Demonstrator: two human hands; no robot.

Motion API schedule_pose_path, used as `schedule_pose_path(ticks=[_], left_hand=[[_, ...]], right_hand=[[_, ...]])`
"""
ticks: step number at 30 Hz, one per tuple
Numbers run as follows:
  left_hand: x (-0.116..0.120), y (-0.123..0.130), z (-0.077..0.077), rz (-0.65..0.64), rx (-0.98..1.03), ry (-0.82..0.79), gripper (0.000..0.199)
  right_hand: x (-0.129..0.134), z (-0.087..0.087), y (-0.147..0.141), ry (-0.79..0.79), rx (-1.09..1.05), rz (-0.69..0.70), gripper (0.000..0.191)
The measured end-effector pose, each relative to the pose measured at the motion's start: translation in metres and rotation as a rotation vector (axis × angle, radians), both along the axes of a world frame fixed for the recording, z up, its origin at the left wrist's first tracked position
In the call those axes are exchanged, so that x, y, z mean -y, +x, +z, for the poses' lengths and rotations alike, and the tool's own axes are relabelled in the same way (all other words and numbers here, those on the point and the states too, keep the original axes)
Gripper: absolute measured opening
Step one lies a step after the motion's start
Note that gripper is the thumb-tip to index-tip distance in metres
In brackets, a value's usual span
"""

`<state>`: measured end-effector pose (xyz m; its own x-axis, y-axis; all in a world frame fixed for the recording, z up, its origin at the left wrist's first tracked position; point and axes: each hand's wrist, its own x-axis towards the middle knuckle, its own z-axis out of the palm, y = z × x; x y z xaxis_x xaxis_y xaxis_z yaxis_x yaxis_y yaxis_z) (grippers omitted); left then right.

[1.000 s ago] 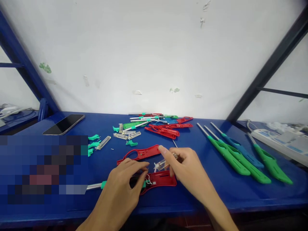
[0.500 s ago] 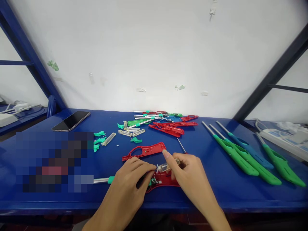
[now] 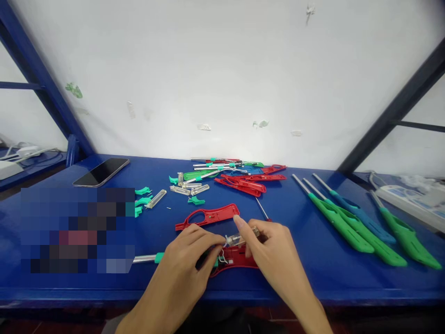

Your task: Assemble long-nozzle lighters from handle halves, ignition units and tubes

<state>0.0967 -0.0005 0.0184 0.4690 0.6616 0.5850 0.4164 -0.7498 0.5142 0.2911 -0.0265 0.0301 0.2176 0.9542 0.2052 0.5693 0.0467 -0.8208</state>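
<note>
My right hand (image 3: 274, 253) pinches a clear lighter fuel tank (image 3: 236, 239) between thumb and fingers, with its white valve end pointing left. Closed at that end are the fingertips of my left hand (image 3: 187, 262); whatever they grip is too small to make out. Below both hands lies a red lighter handle half (image 3: 239, 256), open side up, with a white wire in it. A metal lighter tube (image 3: 144, 259) with a green collar sticks out to the left, partly hidden by my left hand. Just beyond rests another red handle half (image 3: 219, 215).
Green triggers (image 3: 143, 201) and several clear tanks (image 3: 156, 198) lie left of centre. Behind them is a pile of red handle halves (image 3: 243, 185) and metal tubes. Assembled lighters (image 3: 342, 222) line the right. A screwdriver (image 3: 263, 209), phone (image 3: 102, 172) and power strip (image 3: 413, 204) are around.
The view has shifted very slightly. Both hands keep nearly the same pose at the fuel tank's valve end.
</note>
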Motion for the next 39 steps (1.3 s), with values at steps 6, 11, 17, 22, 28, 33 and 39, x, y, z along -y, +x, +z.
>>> schedule_pose_path(ticks=[6, 11, 17, 22, 28, 33, 39], left_hand=[[0.0012, 0.0006, 0.0006, 0.072, 0.002, -0.112, 0.02], [0.0007, 0.0016, 0.0006, 0.063, 0.013, -0.116, 0.022], [0.0011, 0.0015, 0.0006, 0.049, 0.047, -0.113, 0.025], [0.0004, 0.0025, 0.0007, 0.047, 0.055, -0.102, 0.025], [0.0006, 0.0021, 0.0007, 0.053, 0.062, -0.115, 0.023], [0.0009, 0.0022, 0.0013, 0.055, 0.059, -0.098, 0.022], [0.0017, 0.0025, 0.0025, 0.066, 0.05, -0.09, 0.021]], right_hand=[[0.0002, -0.0019, 0.0006, -0.015, -0.007, 0.011, 0.066], [-0.0006, 0.0002, -0.0005, -0.014, -0.011, 0.023, 0.066], [0.0003, 0.0019, -0.0011, -0.012, -0.029, 0.046, 0.065], [0.0007, 0.0007, -0.0001, -0.018, -0.024, 0.05, 0.064], [0.0005, 0.0005, -0.0003, -0.027, -0.037, 0.075, 0.062], [0.0007, -0.0014, 0.0005, -0.02, 0.026, 0.053, 0.062], [0.0002, -0.0008, 0.0001, -0.025, 0.022, 0.06, 0.062]])
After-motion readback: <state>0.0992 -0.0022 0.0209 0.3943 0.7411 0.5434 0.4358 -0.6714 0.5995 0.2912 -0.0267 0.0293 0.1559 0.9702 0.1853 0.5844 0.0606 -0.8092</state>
